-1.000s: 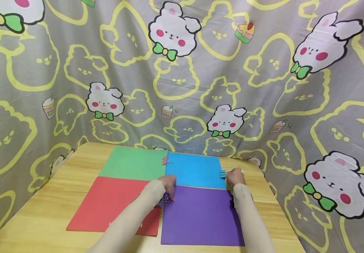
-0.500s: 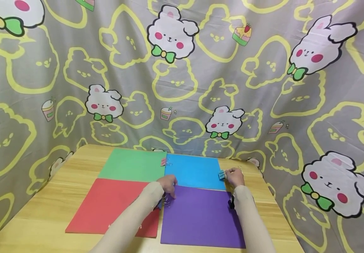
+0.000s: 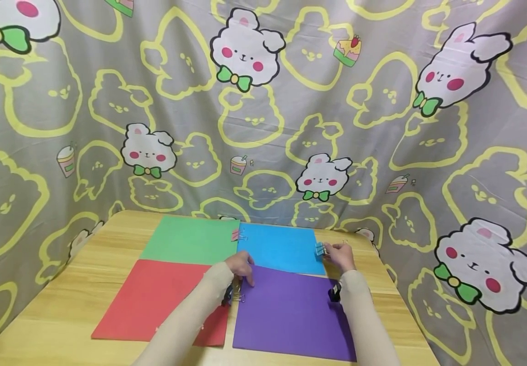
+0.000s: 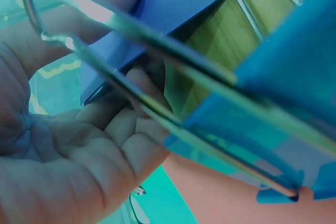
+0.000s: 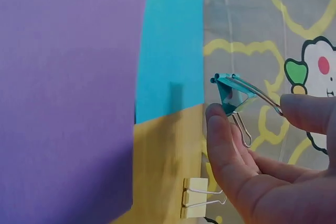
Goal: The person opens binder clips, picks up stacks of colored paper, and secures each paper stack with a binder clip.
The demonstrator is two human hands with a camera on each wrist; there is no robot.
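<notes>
- Compared with a second ago, the right hand (image 3: 340,255) has lifted its teal binder clip (image 3: 320,249) a bit off the edge of the blue sheet (image 3: 282,246), and the left hand (image 3: 240,265) has slid slightly up the seam, so more of the clips beneath it shows.
- Big picture: a wooden table (image 3: 62,300) sits against a bunny-print curtain (image 3: 263,101), with four coloured sheets laid edge to edge as a square: green sheet (image 3: 190,239) far left, blue far right, red sheet (image 3: 158,297) near left, purple sheet (image 3: 291,315) near right. Laying them flush like that looks like it's so clips can bridge the seams.
- Right hand: pinching the teal clip (image 5: 233,94) by its wire handles between thumb and forefinger, squeezing as if to spread its mouth. It hangs in the air just beside the blue sheet's right edge, not on it.
- Left hand: fingers rest on the spot where the sheets meet, probably to pin them. Up close, a blue clip (image 4: 273,145) sits right against the palm, but I can't tell whether the fingers actually grip it.
- Small stuff: a pink clip (image 3: 236,235) sits on the green/blue seam, a black clip (image 3: 335,292) on the purple sheet's right edge, and a yellow clip (image 5: 195,198) lies spare on the table.
</notes>
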